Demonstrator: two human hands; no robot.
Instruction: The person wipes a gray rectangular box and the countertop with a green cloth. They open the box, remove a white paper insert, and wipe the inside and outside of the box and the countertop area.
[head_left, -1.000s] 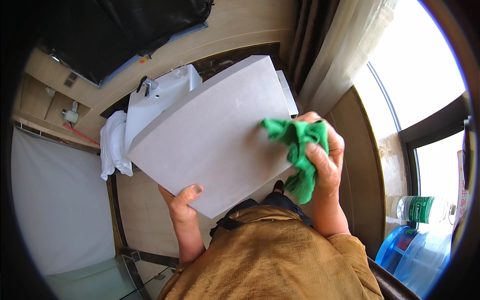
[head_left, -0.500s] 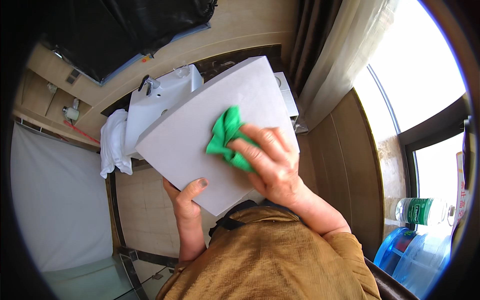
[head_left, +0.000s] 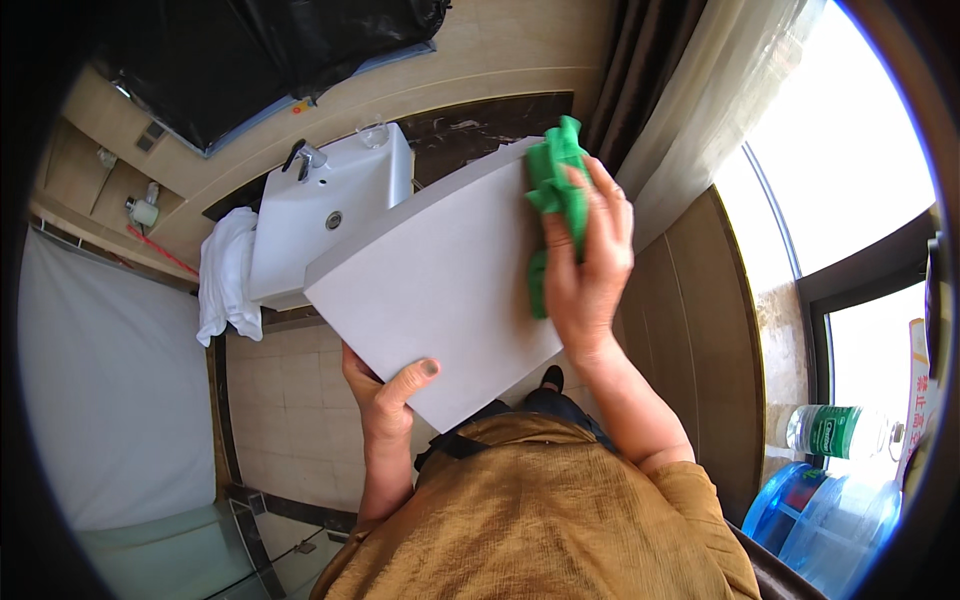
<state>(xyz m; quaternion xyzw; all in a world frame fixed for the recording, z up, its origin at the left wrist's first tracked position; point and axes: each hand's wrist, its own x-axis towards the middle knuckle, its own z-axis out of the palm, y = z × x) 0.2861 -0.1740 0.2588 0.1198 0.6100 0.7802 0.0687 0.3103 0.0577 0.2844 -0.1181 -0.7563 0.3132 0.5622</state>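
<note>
A pale grey, flat-sided box-like piece is held up in front of me, tilted. My left hand grips its lower-left edge, thumb on the broad face and the other fingers hidden underneath. My right hand is closed on a crumpled green cloth, pressed along the piece's right edge near its far corner. Part of the cloth hangs down beside my palm.
Beyond the piece is a white washbasin with a tap. A white towel hangs beside it. At right stand a water bottle and a large blue water jug. Sheer curtains hang by the window.
My right hand and the green cloth have moved from the middle of the face to the far right edge. The piece has shifted slightly right, showing more of the basin.
</note>
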